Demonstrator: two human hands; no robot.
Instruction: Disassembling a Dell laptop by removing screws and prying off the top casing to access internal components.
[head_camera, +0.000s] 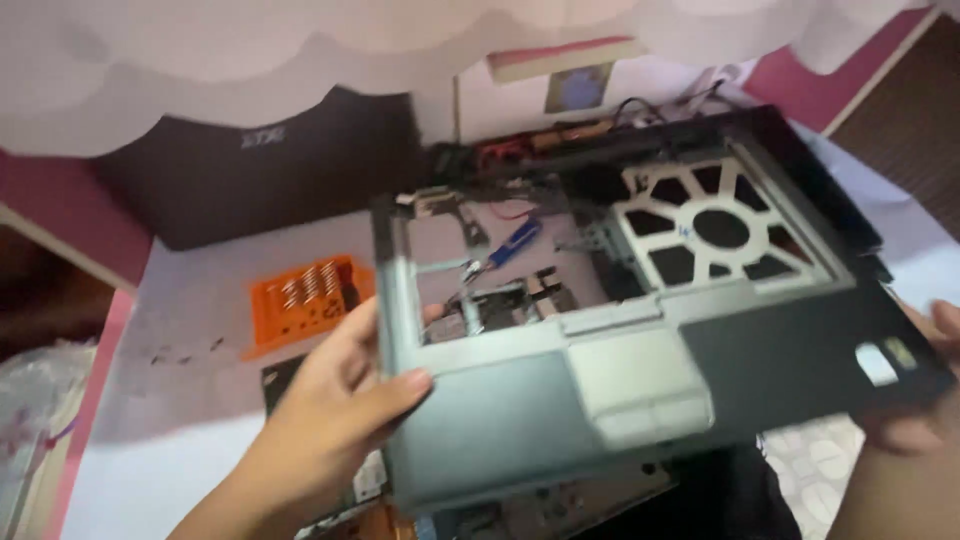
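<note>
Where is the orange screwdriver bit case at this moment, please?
In the head view, the orange bit case lies on the table's left side, just above the left hand gripping the laptop palmrest frame.

Both hands hold a grey laptop palmrest frame lifted above the counter. The left hand grips its left edge, thumb on top; the right hand clasps the right corner. Beyond the left hand lies an orange screw tray.
</note>
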